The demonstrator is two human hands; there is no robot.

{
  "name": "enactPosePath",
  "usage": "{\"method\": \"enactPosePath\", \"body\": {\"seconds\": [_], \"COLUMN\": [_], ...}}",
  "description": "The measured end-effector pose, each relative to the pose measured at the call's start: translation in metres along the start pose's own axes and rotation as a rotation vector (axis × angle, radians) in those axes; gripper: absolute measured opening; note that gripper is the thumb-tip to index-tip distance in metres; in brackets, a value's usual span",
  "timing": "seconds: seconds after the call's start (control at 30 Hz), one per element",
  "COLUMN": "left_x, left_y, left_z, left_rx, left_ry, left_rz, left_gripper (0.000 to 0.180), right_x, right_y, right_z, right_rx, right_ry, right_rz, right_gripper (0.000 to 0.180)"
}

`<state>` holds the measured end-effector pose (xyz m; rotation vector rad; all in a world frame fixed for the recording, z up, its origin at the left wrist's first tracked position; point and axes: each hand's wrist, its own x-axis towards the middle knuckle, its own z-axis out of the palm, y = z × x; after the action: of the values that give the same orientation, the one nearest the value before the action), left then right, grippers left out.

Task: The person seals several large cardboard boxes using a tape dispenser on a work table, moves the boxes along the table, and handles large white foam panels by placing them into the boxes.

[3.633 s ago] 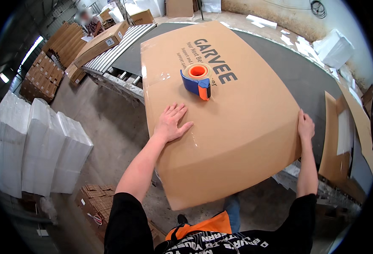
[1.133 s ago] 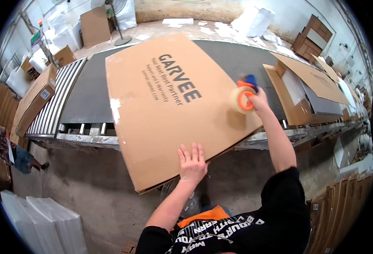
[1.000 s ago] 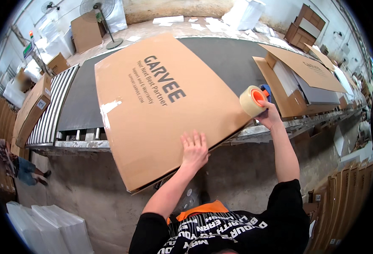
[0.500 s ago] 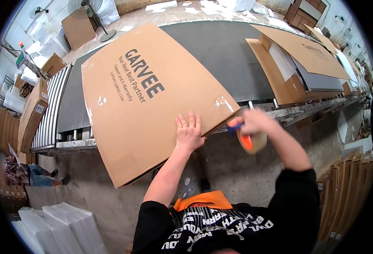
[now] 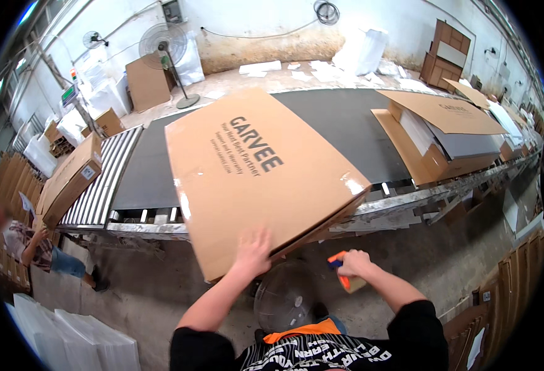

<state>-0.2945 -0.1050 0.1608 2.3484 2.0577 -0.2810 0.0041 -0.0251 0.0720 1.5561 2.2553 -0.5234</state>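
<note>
A large brown cardboard box (image 5: 309,167) with dark print lies slanted on the dark conveyor belt (image 5: 321,114), its near corner jutting over the front edge. Strips of clear tape shine at its left and right edges. My left hand (image 5: 255,252) rests on top by the near edge, fingers stretched out flat and a little blurred. Off the box's right side, over the floor, my right hand (image 5: 357,264) is closed round an orange and blue tape dispenser (image 5: 345,279) carrying a roll of tape.
An open carton (image 5: 451,154) with white and grey panels lies farther right. To the left are rollers (image 5: 108,170), another box (image 5: 74,176) and a person (image 5: 43,247) holding it. A round grey fan-like object (image 5: 284,297) stands below me. Wrapped white sheets (image 5: 86,334) stack lower left.
The view has tilted upward. My right hand has drawn the tape dispenser away from the box's right corner, toward me. My left hand has slid along the box toward its near left corner.
</note>
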Motion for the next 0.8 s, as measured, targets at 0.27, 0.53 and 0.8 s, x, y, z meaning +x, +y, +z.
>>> {"method": "enactPosePath", "body": {"seconds": [0.27,0.53,0.8], "left_x": [-0.083,-0.113,-0.094], "left_y": [-0.119,-0.145,-0.149], "left_z": [0.187,0.145,0.169], "left_rx": [-0.282,-0.325,-0.305], "left_ry": [0.786,0.754,0.711], "left_rz": [-0.032,-0.081,-0.039], "left_gripper": [0.069,0.066,0.066], "right_x": [-0.030,-0.046,0.055], "right_y": [-0.308,-0.336,-0.300], "right_z": [-0.140,-0.077,0.128], "right_rx": [0.096,-0.218,-0.161], "right_ry": [0.416,-0.031,-0.055], "right_rz": [-0.466,-0.373,-0.622], "right_gripper": [0.034,0.033,0.039]}}
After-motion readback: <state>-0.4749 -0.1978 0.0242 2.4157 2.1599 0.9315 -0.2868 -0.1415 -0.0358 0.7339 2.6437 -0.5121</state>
